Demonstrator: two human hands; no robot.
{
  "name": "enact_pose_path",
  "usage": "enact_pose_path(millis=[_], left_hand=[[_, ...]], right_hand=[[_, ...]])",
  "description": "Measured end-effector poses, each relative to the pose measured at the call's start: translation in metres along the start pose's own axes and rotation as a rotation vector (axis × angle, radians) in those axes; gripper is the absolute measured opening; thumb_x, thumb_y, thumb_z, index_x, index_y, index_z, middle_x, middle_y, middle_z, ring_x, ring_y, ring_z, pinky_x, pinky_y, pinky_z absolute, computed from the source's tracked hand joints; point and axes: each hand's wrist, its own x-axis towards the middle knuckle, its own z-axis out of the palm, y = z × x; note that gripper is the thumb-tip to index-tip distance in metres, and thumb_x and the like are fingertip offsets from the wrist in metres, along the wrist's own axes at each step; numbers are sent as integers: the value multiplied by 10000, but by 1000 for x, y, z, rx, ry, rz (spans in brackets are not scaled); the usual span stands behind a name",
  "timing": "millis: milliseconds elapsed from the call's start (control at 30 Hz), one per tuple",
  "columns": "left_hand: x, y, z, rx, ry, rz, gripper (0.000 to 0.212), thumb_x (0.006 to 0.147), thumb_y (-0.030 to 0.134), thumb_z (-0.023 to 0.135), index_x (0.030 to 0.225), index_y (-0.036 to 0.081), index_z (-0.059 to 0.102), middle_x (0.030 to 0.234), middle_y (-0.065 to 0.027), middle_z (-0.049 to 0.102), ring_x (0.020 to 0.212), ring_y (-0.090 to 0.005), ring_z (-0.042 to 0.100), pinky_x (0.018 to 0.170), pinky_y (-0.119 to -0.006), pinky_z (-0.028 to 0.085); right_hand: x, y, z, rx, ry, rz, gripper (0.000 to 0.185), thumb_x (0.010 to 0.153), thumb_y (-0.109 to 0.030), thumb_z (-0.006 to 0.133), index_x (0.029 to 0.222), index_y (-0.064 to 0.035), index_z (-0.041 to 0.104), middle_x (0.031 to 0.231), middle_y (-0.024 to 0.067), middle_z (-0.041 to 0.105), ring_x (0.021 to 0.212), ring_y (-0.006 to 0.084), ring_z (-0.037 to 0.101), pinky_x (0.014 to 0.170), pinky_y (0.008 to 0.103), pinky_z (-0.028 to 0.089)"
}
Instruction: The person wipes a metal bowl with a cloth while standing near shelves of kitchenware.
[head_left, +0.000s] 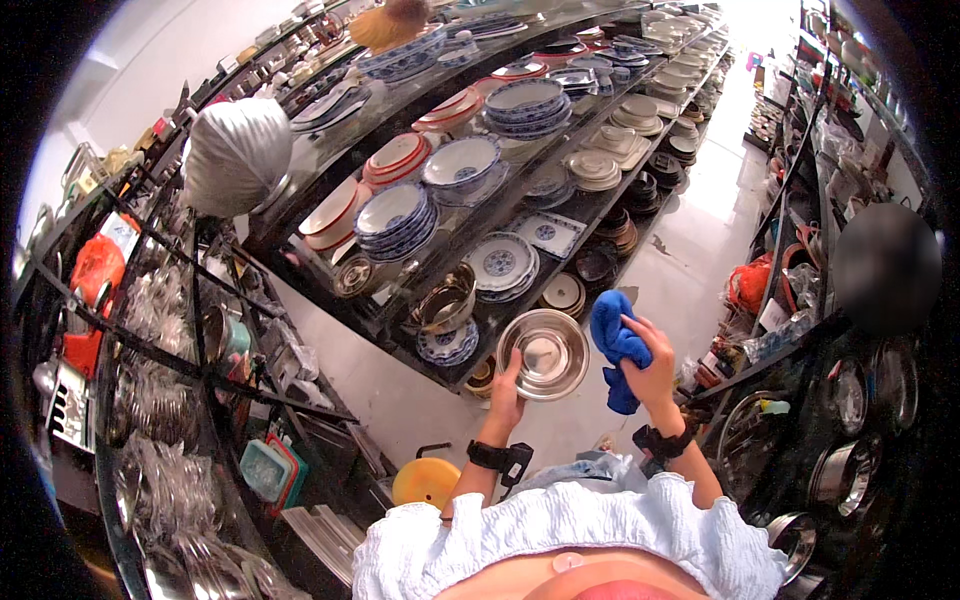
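Note:
My left hand (508, 394) grips the near left rim of a round stainless-steel bowl (543, 355), its thumb on the inner edge. The bowl's shiny inside faces up towards me. To the right of it, my right hand (649, 367) holds a bunched blue cloth (619, 334), part of which hangs below the fingers. Cloth and bowl are apart. Both wrists wear black straps with small devices. Just beyond the bowl stand a stack of blue-and-white plates (501, 262) and a metallic, glossy bowl (444, 300) on the shelf.
Tiered shelves ahead carry blue-rimmed bowls (395, 217), red-rimmed dishes (397, 157) and white plates (594, 171). Racks with plastic-wrapped metalware (157, 480) stand at the left, and metal bowls (846, 472) at the right. A yellow round stool (426, 482) is near my left forearm. A pale floor aisle (694, 240) runs between shelves.

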Motion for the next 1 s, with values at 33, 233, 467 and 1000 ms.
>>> enact_pose_path(millis=[33,233,467,1000], left_hand=[[7,-5,5,47,37,35,436,954,295,495,1292,26,437,1190,-90,569,1032,-201,596,879,-347,501],[46,-37,41,-13,-29,-65,441,843,0,578,1267,17,458,1175,-105,574,1035,-230,598,867,-357,520],[74,-47,79,440,-464,-194,605,848,-18,550,1411,60,342,1309,-75,490,1203,-175,451,1026,-309,343],[172,-67,177,392,-863,-499,498,803,-22,568,1292,-5,472,1213,-80,569,1121,-179,520,980,-302,380]], right_hand=[[8,8,-10,94,-36,48,582,601,41,578,1174,-61,610,1198,175,588,1092,343,557,962,400,420],[21,57,-34,445,-77,157,562,619,65,574,1178,8,581,1252,170,557,1202,261,499,1013,361,372],[52,72,-73,342,-76,59,555,586,24,584,1138,-27,612,1235,191,555,1152,337,528,999,386,380],[34,49,-91,-86,546,172,465,665,17,571,1129,-16,590,1205,174,560,1125,325,541,986,394,378]])
